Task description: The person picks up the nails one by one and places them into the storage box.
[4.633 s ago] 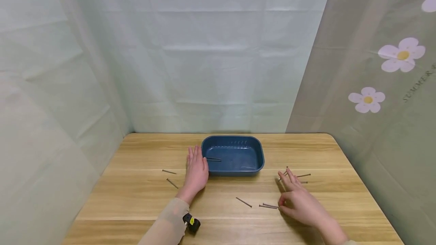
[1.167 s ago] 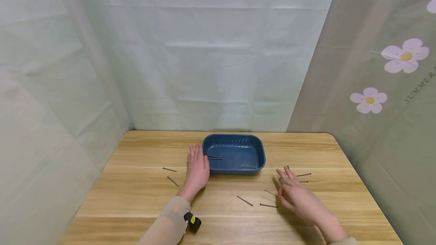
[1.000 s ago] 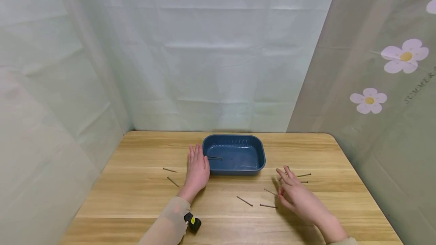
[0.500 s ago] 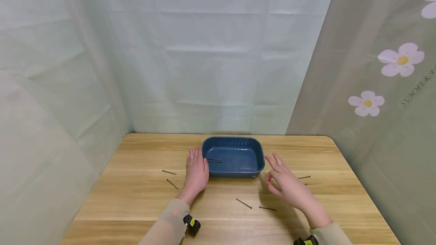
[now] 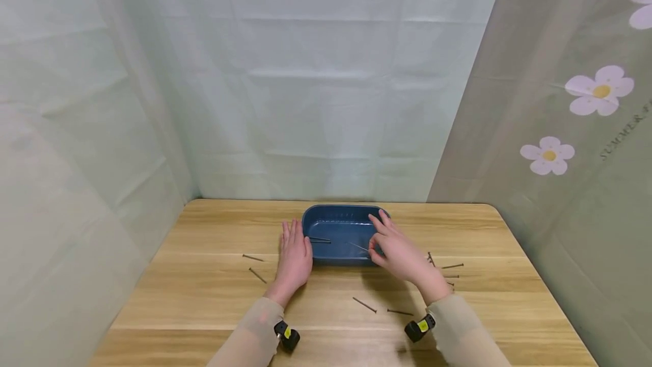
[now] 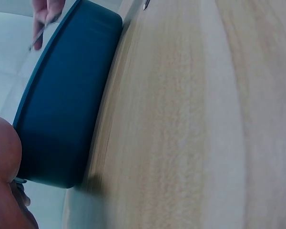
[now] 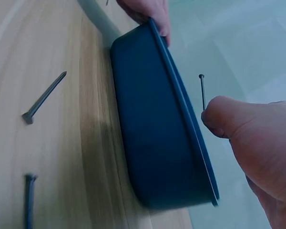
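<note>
A dark blue plastic basin stands on the wooden table, with two nails inside at its left end. My left hand rests along the left side of the basin with its fingers extended. Between thumb and index finger, my right hand pinches a nail over the right part of the basin. The other fingers of that hand are spread. In the right wrist view the pinched nail sticks out past the thumb, head end away, above the rim.
Two loose nails lie left of the left hand. In front of the basin lie a slanted nail and another nail. Several nails lie at the right, partly behind the right forearm. Light cloth hangs behind the table.
My right hand has picked up a nail from the front right of the table and carried it left and away, over the basin. The left hand has stayed in place.
</note>
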Available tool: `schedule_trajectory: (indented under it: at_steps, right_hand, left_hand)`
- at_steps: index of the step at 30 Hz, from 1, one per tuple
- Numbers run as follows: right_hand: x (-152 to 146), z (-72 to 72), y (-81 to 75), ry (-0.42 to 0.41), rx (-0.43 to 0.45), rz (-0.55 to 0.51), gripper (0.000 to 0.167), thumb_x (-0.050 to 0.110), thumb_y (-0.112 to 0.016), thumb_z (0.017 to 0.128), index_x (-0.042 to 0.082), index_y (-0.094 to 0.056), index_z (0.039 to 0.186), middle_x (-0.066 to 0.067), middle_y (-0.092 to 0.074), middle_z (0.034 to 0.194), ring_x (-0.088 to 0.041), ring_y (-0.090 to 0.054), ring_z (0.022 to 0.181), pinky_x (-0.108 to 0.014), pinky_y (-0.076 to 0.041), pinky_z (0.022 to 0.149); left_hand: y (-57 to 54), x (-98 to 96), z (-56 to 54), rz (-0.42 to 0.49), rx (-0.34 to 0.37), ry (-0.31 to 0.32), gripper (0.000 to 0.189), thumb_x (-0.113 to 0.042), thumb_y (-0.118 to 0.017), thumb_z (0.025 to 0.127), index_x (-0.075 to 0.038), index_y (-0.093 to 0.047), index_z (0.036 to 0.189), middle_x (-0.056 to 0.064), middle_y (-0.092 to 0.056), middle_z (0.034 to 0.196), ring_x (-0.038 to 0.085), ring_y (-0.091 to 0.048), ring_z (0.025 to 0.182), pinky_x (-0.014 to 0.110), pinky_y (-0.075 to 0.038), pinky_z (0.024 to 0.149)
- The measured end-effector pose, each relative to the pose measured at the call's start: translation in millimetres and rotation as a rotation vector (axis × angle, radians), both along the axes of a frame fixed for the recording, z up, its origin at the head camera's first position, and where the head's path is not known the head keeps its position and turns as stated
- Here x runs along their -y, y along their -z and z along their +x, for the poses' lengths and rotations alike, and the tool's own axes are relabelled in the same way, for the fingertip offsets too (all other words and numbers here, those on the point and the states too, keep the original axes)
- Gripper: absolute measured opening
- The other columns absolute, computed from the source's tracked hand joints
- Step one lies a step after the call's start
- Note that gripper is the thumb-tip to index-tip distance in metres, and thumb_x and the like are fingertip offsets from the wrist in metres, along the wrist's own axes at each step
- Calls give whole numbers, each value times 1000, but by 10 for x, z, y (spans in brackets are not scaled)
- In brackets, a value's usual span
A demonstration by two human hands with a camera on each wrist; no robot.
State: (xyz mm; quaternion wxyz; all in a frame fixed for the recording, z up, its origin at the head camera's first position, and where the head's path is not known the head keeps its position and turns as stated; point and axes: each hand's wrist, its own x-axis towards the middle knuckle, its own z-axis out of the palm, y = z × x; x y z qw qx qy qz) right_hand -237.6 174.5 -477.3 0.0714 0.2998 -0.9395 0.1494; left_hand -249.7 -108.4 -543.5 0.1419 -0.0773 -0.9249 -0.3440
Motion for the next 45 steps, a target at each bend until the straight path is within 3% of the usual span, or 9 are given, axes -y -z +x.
schedule_trajectory:
  at_steps: [6,12,18,22,28,35,45]
  right_hand:
    - [157,-240,-2,-7,80,30,18,17,-71,103,20,-64,87,-26,-37,167,-47,-20,160,-61,-26,125]
    - [237,-389,-22,-6,152,79,16,18,-70,104,19,-66,88,-26,-39,167,-45,-23,160,-57,-28,126]
    - [371,-496,-48,-13,233,118,13,19,-67,106,16,-72,94,-23,-46,163,-40,-34,157,-49,-44,117]
    - [491,-551,-18,-36,280,140,12,20,-66,107,15,-74,99,-20,-51,160,-36,-39,155,-46,-47,114]
    - [634,-616,5,-54,266,186,11,21,-67,106,17,-74,99,-18,-47,163,-34,-36,157,-42,-51,109]
    - [783,-685,-4,-43,227,261,10,25,-71,104,18,-77,101,-14,-51,161,-28,-41,155,-39,-50,112]
    - [960,-717,106,-44,240,308,10,27,-71,105,20,-78,103,-11,-51,162,-27,-40,155,-39,-51,110]
  left_hand:
    - [2,-20,-17,5,-13,-4,54,-10,-45,113,21,-34,155,38,-30,165,54,-12,159,68,-18,125]
    - [2,-41,-14,9,-6,-7,53,-9,-45,113,21,-34,155,38,-30,165,55,-12,159,68,-17,125]
    - [12,-32,-13,23,2,-14,54,-9,-43,113,21,-32,156,37,-29,166,54,-11,159,68,-17,125]
    - [19,6,13,35,12,-17,54,-9,-43,113,21,-31,156,37,-28,167,54,-10,159,68,-15,126]
    - [-11,34,13,26,-3,-19,54,-9,-45,112,22,-32,155,39,-29,165,55,-11,159,68,-17,125]
    - [-41,8,18,2,-16,-6,54,-8,-47,111,22,-34,154,40,-31,164,56,-13,158,69,-18,125]
    - [-5,-36,55,0,3,-1,54,-8,-46,111,22,-34,155,39,-30,165,55,-12,159,68,-18,125]
